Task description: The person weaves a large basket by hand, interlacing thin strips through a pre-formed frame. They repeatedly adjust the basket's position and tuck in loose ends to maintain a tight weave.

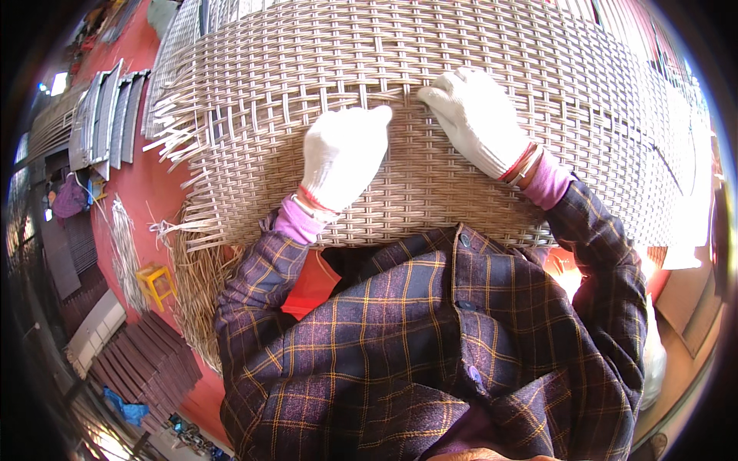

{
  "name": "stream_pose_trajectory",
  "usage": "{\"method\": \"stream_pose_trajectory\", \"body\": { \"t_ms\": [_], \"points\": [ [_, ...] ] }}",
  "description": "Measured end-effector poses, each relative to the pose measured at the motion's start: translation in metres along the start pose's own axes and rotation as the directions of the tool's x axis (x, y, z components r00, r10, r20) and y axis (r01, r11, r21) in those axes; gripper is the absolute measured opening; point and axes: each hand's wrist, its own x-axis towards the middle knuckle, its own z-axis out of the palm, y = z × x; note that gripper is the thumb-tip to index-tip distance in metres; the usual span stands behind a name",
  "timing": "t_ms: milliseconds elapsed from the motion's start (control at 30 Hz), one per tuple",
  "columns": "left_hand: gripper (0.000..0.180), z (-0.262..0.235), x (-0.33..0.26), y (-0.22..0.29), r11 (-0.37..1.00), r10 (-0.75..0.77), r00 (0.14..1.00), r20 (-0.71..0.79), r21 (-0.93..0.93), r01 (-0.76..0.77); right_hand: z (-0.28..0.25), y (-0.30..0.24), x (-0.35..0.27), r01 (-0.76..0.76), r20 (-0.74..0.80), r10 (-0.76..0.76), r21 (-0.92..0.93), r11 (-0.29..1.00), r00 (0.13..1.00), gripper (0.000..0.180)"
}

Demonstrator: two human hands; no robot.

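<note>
The only view comes from a camera worn on the person's head and looks steeply down over the chest in a plaid shirt (430, 346), which fills the lower half of the picture very near to the lens. It faces forward and down onto a woven wicker panel (430, 100) close in front of the body. The fisheye lens bends the straight edges, and at the left rim the red floor (157, 196) lies far below.
</note>
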Motion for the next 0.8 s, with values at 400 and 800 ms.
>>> {"method": "stream_pose_trajectory", "body": {
  "t_ms": [400, 800],
  "points": [
    [0.018, -0.003, 0.021, -0.071, 0.994, 0.054, 0.963, 0.265, -0.11, -0.025, 0.005, -0.007, 0.016, -0.018, -0.102, 0.03, 0.112, 0.994, 0.994, 0.015],
    [0.017, -0.014, -0.005, -0.058, 0.901, -0.176, 0.967, 0.186, -0.366, 0.234, 0.021, -0.019, 0.064, -0.14, 0.166, 0.111, 0.174, 0.975, 0.98, 0.019]
  ]
}}
